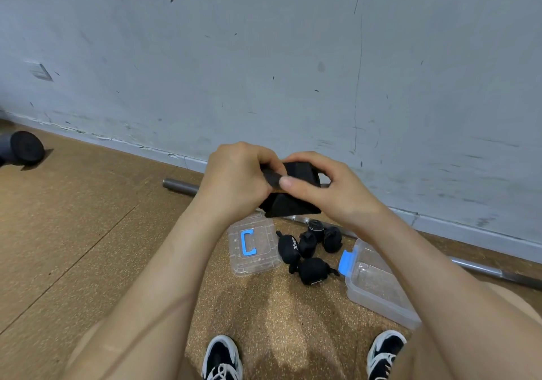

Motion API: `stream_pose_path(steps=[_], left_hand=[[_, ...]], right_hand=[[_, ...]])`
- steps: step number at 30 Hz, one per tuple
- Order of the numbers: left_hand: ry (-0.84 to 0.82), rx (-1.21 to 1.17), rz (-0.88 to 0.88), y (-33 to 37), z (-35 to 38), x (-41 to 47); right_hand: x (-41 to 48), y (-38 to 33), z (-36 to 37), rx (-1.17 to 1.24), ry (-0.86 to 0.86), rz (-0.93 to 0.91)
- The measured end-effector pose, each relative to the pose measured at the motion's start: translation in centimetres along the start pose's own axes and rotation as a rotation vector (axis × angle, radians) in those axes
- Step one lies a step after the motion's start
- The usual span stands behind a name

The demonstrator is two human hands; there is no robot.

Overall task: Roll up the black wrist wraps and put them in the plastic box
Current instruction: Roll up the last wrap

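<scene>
Gripping black wrist wrap (289, 200) mid-air: left hand (237, 177) fingers curled round it, right hand (328, 186) pinching.

Forearms raised; left hand (234, 177) and right hand (333, 187) — both grip wrist wrap (293, 203).

A pale grey painted wall (264, 42) is being marked by dark scuffs and scratches, and a grey wall plate (41, 72) is being shown at its left. Its foot is being lined by a light, chipped skirting strip (469, 233). A tan cork-textured floor (73, 233) is being crossed by thin seams. A grey metal bar (179, 186) is being borne on it beside the skirting; a dark round weight (28, 146) is being cropped at the left edge.
</scene>
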State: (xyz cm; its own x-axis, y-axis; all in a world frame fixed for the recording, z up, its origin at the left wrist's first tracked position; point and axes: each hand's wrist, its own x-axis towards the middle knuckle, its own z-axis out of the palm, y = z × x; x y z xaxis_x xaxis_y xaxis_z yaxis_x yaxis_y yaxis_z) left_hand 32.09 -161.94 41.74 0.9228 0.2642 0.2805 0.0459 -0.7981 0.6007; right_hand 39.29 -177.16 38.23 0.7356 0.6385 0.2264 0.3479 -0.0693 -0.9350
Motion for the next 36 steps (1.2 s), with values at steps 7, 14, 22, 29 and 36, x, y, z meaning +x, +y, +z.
stream_pose_path(steps=[7, 14, 22, 29, 36], left_hand=[[-0.067, -0.371, -0.143, -0.8, -0.5, 0.4], [-0.093, -0.726, -0.315, -1.3, 0.6, 0.4], [-0.087, -0.908, -0.344, -0.8, 1.9, 0.4], [-0.333, -0.972, -0.271, -0.6, 2.6, -0.2], [-0.066, -0.772, -0.093, 0.4, 2.8, -0.4]], right_hand=[[-0.2, 0.0, 0.2, 0.000, 0.005, -0.021], [0.0, 0.1, -0.4, 0.144, 0.006, 0.054], [-0.1, -0.2, -1.3, 0.097, 0.014, 0.036], [-0.3, -0.9, -2.9, 0.261, -0.041, 0.028], [-0.7, -0.8, -4.1, 0.420, -0.155, 0.170]])
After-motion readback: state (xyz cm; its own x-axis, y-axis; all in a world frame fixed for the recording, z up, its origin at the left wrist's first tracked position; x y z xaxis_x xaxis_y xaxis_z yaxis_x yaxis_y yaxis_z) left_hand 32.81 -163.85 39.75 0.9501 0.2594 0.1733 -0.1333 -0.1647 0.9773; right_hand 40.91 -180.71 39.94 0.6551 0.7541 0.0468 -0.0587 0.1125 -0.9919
